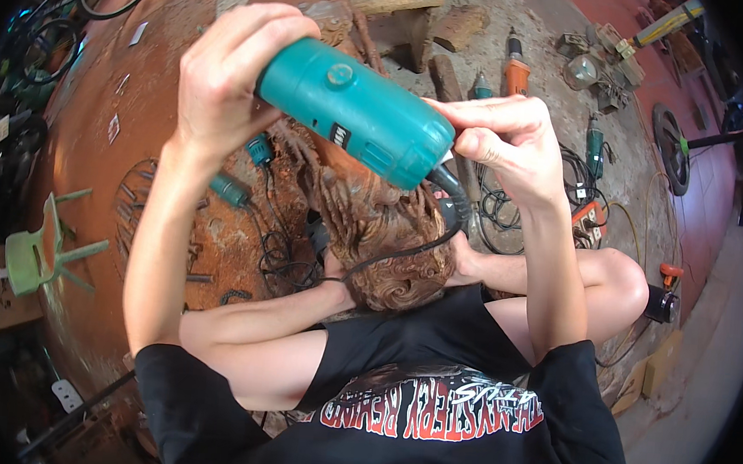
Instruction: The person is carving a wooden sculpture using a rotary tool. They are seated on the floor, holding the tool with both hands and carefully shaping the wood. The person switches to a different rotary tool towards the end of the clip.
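I hold a teal electric grinder (355,109) raised close to my face, lying slantwise from upper left to lower right. My left hand (227,72) wraps around its upper front end, so the tool's tip is hidden. My right hand (505,142) pinches the rear end where the black cord (447,194) comes out; the cord loops down across my chest. Below the tool, between my bare knees, stands a brown carved wooden piece (384,233) with curled, ornate relief. I wear a black printed T-shirt.
The floor is covered in reddish sawdust. Two small teal tools (233,191) lie left of the carving. An orange grinder (515,69), another green tool (595,145), a power strip (586,218) and tangled cables lie at right. A green plastic stool (34,249) lies overturned at left.
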### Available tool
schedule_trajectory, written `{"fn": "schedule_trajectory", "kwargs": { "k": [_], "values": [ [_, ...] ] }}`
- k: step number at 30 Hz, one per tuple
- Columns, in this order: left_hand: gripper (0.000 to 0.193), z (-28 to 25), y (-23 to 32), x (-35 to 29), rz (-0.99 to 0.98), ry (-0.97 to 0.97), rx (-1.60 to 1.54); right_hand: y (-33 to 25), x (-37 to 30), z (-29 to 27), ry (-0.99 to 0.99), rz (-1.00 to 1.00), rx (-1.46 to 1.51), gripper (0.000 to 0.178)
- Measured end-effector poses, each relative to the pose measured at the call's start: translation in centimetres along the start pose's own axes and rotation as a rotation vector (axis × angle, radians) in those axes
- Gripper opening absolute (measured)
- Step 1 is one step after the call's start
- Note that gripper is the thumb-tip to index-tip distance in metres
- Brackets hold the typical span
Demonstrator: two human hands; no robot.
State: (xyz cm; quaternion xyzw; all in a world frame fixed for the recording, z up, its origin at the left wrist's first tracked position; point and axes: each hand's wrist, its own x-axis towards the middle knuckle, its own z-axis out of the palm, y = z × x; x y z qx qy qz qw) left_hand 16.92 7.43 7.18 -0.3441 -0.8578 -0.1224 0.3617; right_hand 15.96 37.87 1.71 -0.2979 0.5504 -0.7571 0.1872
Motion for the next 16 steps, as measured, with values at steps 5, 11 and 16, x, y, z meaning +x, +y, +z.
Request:
{"fn": "schedule_trajectory", "kwargs": {
  "k": [5, 11, 16],
  "values": [
    [0.051, -5.5, -0.6, -0.3, -0.032, -0.08, 0.075, 0.4, 3.0, 3.5, -0.078, -0.203, 0.079, 0.03],
    [0.036, -13.0, -1.8, -3.0, 0.012, -0.224, 0.299, 0.3, 8.3, 10.9, -0.421, 0.09, 0.331, 0.072],
    [0.053, -19.4, -1.9, -4.2, 0.032, -0.108, 0.769, -0.1, 12.6, 21.1, -0.304, 0.112, 0.21, 0.042]
  ]
}}
